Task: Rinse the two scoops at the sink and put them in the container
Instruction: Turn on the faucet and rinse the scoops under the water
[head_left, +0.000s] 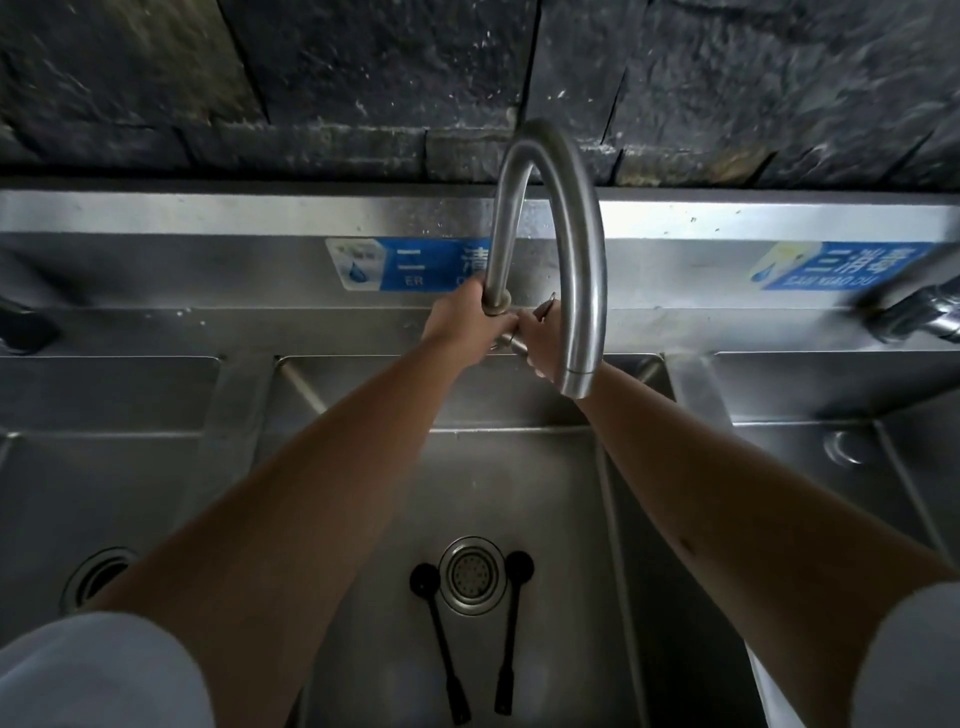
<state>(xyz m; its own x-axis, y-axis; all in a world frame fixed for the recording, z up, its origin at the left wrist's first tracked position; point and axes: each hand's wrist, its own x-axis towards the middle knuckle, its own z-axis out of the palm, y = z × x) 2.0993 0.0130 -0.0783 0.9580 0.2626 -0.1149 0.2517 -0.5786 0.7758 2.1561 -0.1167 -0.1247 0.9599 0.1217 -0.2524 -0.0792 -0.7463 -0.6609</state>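
the fingers of both hands are mostly hidden behind the base of the curved faucet (566, 249), so the exact grip is hard to read. the left hand (457, 325) is curled around the faucet's base fittings, and the right hand (537, 340) is closed beside it on what looks like a small metal handle, partly covered by the spout. no water shows at the spout's end. two black scoops (441, 639) lie on the floor of the middle sink basin (561, 499), one on each side of the round drain strainer (471, 574), bowls away from the person, handles toward the near edge and angling slightly together; neither is touched by a hand. the near rim of the basin is cut off by the bottom of the view and by two pale sleeves. three basins are visible, the left and right ones only in part. two blue labels (410, 262) sit on the steel backsplash, the left one half hidden by the faucet. a second tap at the far right is blurred. no container can be made out.
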